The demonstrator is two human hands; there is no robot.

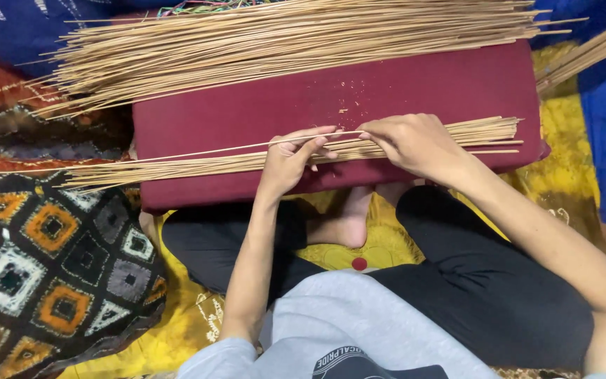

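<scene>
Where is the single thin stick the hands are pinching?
In the head view, the single stick lies across the maroon cushion, pinched between left hand and right hand, just above the near stick bundle.

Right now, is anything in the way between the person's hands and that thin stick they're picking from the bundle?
Nothing visible. The left hand and right hand already pinch the single thin stick, lifted just above the near bundle of sticks on the maroon cushion.

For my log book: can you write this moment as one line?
left hand: pinching thin stick | right hand: pinching same stick, over near bundle | maroon cushion: holds big pile
</scene>
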